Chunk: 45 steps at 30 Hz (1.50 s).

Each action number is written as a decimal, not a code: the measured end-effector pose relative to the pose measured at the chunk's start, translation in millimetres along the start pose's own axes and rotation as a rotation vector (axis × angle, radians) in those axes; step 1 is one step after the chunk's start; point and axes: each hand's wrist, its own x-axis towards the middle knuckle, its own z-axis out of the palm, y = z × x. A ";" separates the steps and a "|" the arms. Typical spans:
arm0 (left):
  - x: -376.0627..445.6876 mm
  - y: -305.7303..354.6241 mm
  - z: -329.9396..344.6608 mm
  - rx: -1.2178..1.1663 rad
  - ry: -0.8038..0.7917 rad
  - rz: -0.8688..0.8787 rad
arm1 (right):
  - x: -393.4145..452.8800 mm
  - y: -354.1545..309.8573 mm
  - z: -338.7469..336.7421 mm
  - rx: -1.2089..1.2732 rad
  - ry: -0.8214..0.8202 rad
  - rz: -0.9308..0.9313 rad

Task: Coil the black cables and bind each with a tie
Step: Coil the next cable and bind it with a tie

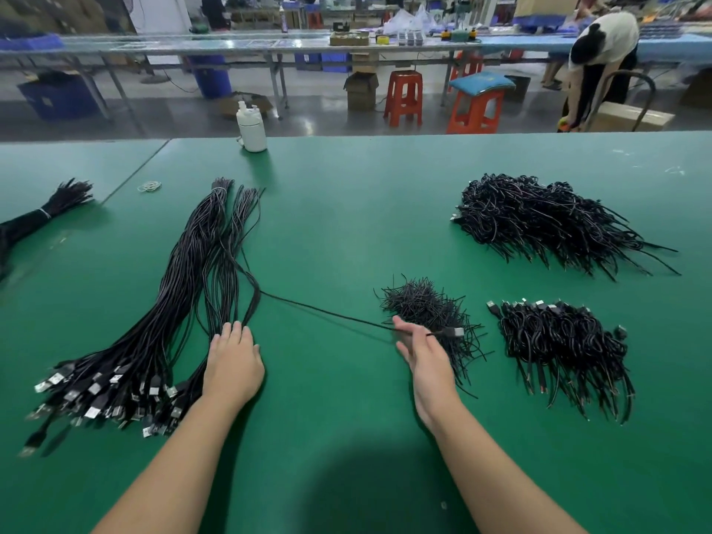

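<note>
Black cables lie in a long straight bunch on the left of the green table, plug ends fanned out toward the person. The left hand rests flat beside the bunch, fingers straight and close together, tips touching the strands. One single cable runs taut from the bunch across to the right hand, whose thumb and fingers pinch it just behind its plug. Beyond that hand sits a small heap of black ties. To the right lie coiled cables, with a bigger pile farther back. A white bottle stands at the table's far edge, and another bound bundle lies at far left.
</note>
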 end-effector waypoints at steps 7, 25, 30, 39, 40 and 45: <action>3.3 1.2 -1.7 -0.021 -0.022 -0.009 | -3.3 -97.1 -4.4 0.227 0.013 -0.171; -61.0 93.8 -110.3 -1.313 -0.444 0.466 | -36.7 -89.1 28.3 -0.556 -0.347 -0.170; -76.5 111.2 -120.2 -1.388 -0.486 0.481 | -35.2 -80.3 28.6 -0.591 -0.434 -0.178; -75.7 114.1 -113.6 -1.453 -0.350 0.498 | -40.3 -76.0 31.7 -0.540 -0.520 -0.149; -75.0 115.0 -113.3 -1.495 -0.286 0.491 | -41.1 -74.4 32.8 -0.474 -0.536 -0.097; -58.8 117.0 -132.5 -2.148 -0.065 0.238 | -41.1 -65.2 31.2 -0.070 -0.593 0.229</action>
